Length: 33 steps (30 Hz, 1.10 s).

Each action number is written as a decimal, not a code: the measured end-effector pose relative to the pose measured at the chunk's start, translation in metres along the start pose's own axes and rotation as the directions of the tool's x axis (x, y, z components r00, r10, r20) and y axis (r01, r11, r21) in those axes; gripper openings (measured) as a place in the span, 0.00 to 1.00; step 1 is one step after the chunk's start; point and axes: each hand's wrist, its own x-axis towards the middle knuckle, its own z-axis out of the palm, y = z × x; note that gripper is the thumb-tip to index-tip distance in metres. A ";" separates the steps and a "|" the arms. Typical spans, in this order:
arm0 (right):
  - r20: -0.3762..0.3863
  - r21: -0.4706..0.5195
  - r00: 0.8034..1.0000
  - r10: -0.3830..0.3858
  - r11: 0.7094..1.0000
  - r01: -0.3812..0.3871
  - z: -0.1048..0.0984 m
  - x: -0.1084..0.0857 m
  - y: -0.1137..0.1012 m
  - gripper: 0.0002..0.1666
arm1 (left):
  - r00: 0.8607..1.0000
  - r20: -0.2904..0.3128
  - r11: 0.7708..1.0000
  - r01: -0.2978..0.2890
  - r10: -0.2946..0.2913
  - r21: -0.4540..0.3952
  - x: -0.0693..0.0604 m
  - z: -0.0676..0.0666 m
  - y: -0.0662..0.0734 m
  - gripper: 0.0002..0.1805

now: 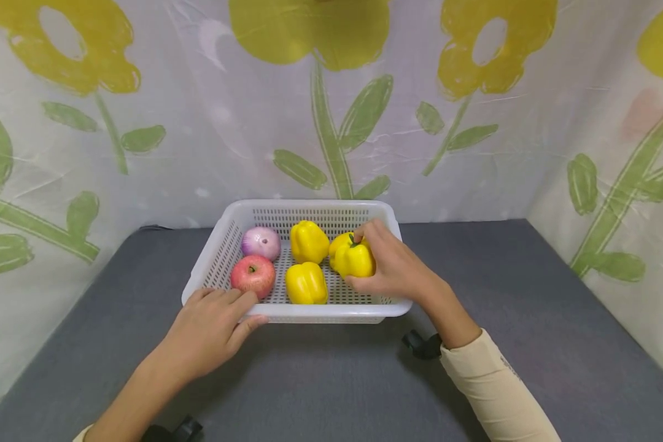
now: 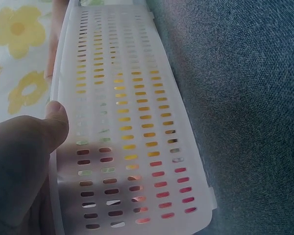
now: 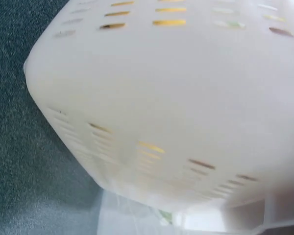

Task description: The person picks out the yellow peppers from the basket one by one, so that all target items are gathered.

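A white slotted plastic basket (image 1: 337, 310) stands on the dark table and holds fruit and vegetables. My left hand (image 1: 215, 328) grips its near left rim, fingers over the edge and thumb outside; the left wrist view shows the thumb (image 2: 58, 122) against the wall. At the basket's right side, my right hand (image 1: 395, 261) holds a yellow bell pepper (image 1: 357, 260) with a green stem. Partly hidden behind it is another yellow pepper (image 1: 337, 243). The right wrist view has only the basket's outer wall (image 3: 161, 88), not the hand's fingers.
Two more yellow peppers, one at the back (image 1: 309, 242) and one in front (image 1: 306, 283), sit mid-basket. To their left are a red apple (image 1: 253, 274) and a purple onion (image 1: 261, 243). A flower-printed curtain (image 1: 199, 153) borders the grey tabletop (image 1: 331, 380).
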 end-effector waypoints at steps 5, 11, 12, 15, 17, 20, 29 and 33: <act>-0.006 0.025 1.000 0.019 0.999 -0.019 -0.005 -0.001 0.003 0.35 | 1.000 -0.005 1.000 -0.005 0.005 0.003 0.000 0.000 0.000 0.15; -0.014 0.102 0.999 0.041 0.994 -0.040 -0.016 -0.002 0.005 0.34 | 1.000 0.012 1.000 0.005 -0.005 0.006 0.000 -0.001 0.000 0.15; -0.017 0.125 0.999 0.041 0.991 -0.039 -0.018 -0.002 0.006 0.34 | 1.000 0.016 1.000 0.008 -0.008 0.006 0.000 -0.001 0.000 0.15; -0.035 0.187 0.998 0.048 0.982 -0.040 -0.024 -0.004 0.008 0.35 | 1.000 0.024 1.000 0.011 -0.011 0.005 0.000 0.000 0.000 0.15; -0.054 0.217 0.997 0.058 0.975 -0.045 -0.027 -0.005 0.009 0.36 | 1.000 0.028 1.000 0.011 -0.011 0.004 0.000 -0.001 0.000 0.15; -0.091 0.235 0.992 0.082 0.970 -0.059 -0.032 -0.007 0.011 0.37 | 1.000 0.027 1.000 0.010 -0.010 0.003 0.000 0.000 0.001 0.15; -0.159 0.260 0.982 0.100 0.964 -0.056 -0.046 -0.013 0.021 0.36 | 1.000 0.011 1.000 0.002 -0.002 0.003 0.000 0.000 0.001 0.15; -0.172 0.258 0.981 0.084 0.965 -0.037 -0.047 -0.014 0.024 0.36 | 1.000 0.010 1.000 0.003 -0.003 0.007 0.000 0.000 0.001 0.15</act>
